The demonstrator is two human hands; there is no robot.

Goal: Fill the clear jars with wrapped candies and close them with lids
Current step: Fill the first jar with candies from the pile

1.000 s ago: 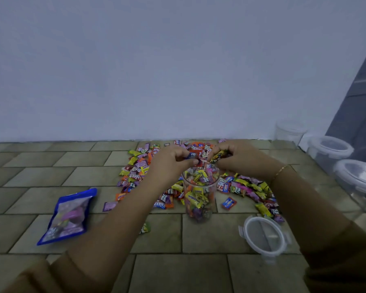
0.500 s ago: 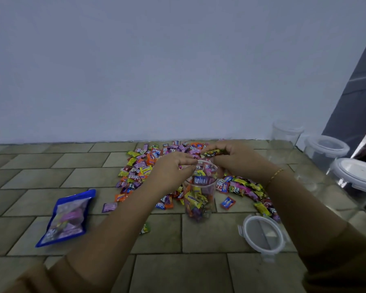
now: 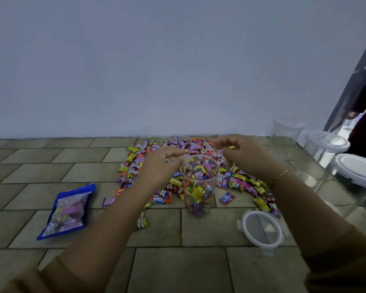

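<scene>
Fingers of the left hand and right hand hang loosely curled, holding nothing, above the clear candy-filled plastic jar standing amid scattered colourful wrapped candies; its round clear lid lies nearby.

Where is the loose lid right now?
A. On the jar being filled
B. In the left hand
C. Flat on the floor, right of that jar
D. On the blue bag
C: the loose lid lies flat on the tiled floor, nearer and to the right of the open jar, touching neither hand.
</scene>
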